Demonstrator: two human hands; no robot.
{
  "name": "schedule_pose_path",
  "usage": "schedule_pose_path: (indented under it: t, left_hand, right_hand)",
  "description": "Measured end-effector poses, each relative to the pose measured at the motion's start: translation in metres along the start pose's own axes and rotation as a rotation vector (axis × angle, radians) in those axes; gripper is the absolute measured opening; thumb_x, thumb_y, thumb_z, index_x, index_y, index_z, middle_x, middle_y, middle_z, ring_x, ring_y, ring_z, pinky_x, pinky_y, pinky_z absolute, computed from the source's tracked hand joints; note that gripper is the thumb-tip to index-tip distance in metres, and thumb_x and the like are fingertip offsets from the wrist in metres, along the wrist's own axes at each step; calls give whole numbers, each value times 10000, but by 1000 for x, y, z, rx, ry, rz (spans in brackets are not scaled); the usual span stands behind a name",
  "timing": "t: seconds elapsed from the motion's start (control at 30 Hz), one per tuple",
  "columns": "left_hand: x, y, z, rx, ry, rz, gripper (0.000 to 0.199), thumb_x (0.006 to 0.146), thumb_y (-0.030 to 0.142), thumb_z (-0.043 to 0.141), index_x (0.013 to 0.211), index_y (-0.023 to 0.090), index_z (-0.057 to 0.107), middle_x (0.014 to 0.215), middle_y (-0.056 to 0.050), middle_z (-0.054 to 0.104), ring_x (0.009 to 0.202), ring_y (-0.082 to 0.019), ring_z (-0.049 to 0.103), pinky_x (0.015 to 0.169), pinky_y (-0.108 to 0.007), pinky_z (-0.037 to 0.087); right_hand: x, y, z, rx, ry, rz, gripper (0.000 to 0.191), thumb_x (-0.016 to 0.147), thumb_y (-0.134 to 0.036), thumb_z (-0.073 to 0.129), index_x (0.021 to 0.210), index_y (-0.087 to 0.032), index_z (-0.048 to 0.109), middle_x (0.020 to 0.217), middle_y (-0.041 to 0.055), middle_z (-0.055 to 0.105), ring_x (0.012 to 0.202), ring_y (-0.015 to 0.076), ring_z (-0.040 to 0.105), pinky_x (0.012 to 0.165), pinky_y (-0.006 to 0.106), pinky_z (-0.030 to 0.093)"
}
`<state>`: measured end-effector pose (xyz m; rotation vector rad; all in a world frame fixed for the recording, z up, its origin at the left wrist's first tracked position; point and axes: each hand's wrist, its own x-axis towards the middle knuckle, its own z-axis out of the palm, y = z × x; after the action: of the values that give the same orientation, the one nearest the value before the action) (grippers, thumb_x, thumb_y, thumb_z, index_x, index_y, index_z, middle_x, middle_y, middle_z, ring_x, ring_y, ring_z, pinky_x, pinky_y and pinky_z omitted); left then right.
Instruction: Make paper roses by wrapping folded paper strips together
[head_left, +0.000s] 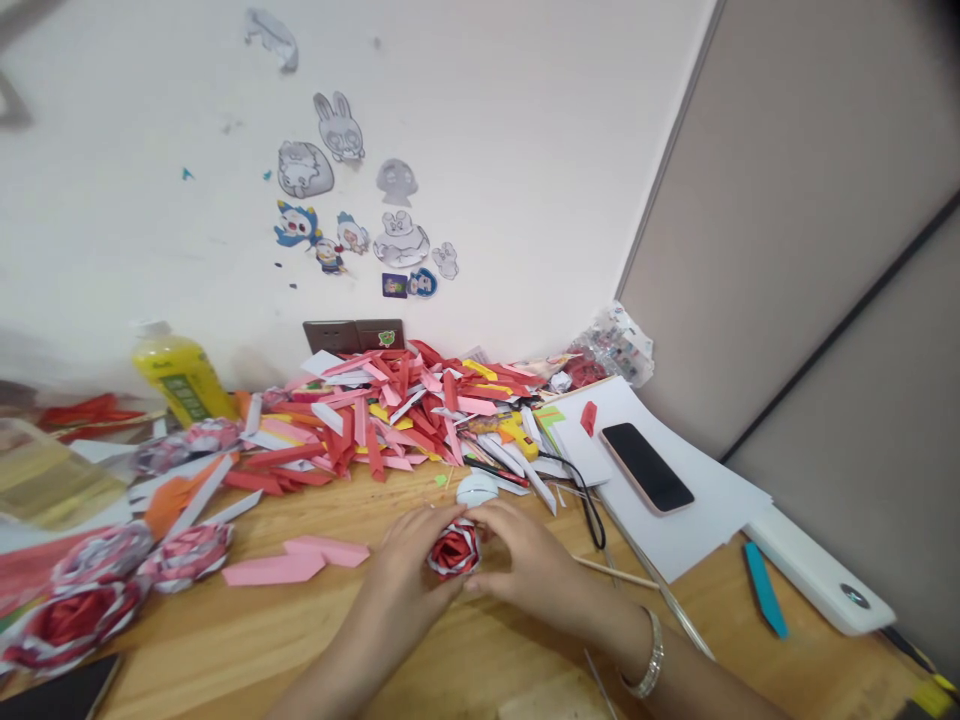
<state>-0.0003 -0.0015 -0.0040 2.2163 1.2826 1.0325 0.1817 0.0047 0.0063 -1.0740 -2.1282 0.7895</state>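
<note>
Between my two hands is a small paper rose (454,549), red inside with white-edged outer petals. My left hand (409,560) curls round its left side, thumb low and fingers along the top. On the other side my right hand (517,560) grips the rose with its thumb and fingers; a bracelet circles that wrist. Just beyond the flower sits a white rounded object (477,489). Two folded pink paper strips (292,562) lie to the left of my left hand. A thin wooden stick (615,572) rests right of my right hand.
A heap of folded red, pink, white and yellow strips (405,400) lies against the wall. Finished paper roses (79,620) stand at left, near a yellow bottle (184,375). At right are a yellow glue gun (519,437), a phone (646,468) on white sheets and a long white device (821,575).
</note>
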Motion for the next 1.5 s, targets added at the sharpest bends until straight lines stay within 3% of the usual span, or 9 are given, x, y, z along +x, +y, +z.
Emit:
schedule_pose_path:
  t: [0.17, 0.4, 0.57, 0.73, 0.9, 1.0, 1.13, 1.27, 1.5]
  left_hand:
    - [-1, 0, -1, -50, -23, -23, 512, 664, 151, 699, 1149, 241, 560, 1109, -82, 658, 1037, -271, 587, 897, -428, 462]
    - [-1, -4, 2, -320, -36, -129, 731, 678, 114, 627, 1345, 245, 359, 1363, -113, 465, 1227, -268, 463, 1000, -445, 398]
    - [2, 1, -3, -586, -113, -299, 679, 739, 261, 624, 1353, 186, 343, 1301, -139, 545, 1154, -254, 544, 953, -412, 453]
    - [7, 3, -8, -750, -33, -426, 722, 702, 429, 655, 1320, 157, 402, 1301, -156, 550, 1139, -269, 557, 894, -381, 503]
    - [11, 0, -9, -576, 101, -570, 411, 667, 424, 662, 960, 136, 645, 994, -94, 731, 926, -259, 675, 806, -369, 546]
    - [10, -5, -5, -527, 137, -570, 289, 650, 390, 668, 787, 137, 643, 777, -65, 744, 780, -258, 702, 701, -365, 566]
    - [8, -8, -2, -505, 135, -529, 206, 672, 347, 649, 736, 154, 618, 721, -42, 721, 730, -235, 695, 671, -350, 556]
    - [5, -4, -2, -488, 97, -476, 155, 684, 315, 639, 720, 165, 631, 722, -31, 715, 715, -216, 684, 656, -316, 544]
    - [3, 11, -8, -164, -115, -266, 153, 754, 218, 550, 796, 210, 697, 750, -18, 732, 723, -199, 675, 670, -272, 509]
  right_hand:
    - [1, 3, 1, 54, 18, -26, 548, 606, -211, 804, 1095, -211, 559, 1079, 49, 580, 1007, 214, 532, 875, 339, 414]
    - [1, 1, 2, 48, 69, 3, 486, 622, -189, 791, 1042, -205, 548, 1014, 21, 590, 927, 191, 539, 796, 301, 420]
    - [2, 0, 2, -2, 102, -23, 391, 692, -174, 732, 1030, -208, 538, 998, 23, 595, 885, 182, 544, 770, 292, 419]
    - [3, 2, 4, -166, 95, -29, 341, 713, -196, 713, 1004, -198, 535, 965, 35, 593, 872, 197, 539, 745, 300, 410]
    - [1, 1, 10, -229, 50, -57, 346, 722, -180, 692, 1028, -194, 533, 1003, 56, 591, 933, 217, 534, 797, 318, 413]
    - [-1, -1, 15, -271, 9, -87, 339, 741, -171, 668, 1051, -192, 532, 1012, 60, 593, 952, 219, 529, 816, 321, 411]
    - [-2, -2, 15, -289, -12, -110, 342, 748, -286, 690, 1042, -186, 548, 999, 63, 597, 921, 221, 534, 786, 321, 421]
    - [-3, -4, 7, -201, -18, -213, 419, 741, -455, 677, 1040, -179, 579, 1001, 70, 611, 928, 217, 537, 831, 334, 412]
    - [-3, -6, 9, -76, 92, -87, 101, 809, -159, 573, 899, -183, 610, 889, 39, 625, 850, 172, 563, 745, 271, 429]
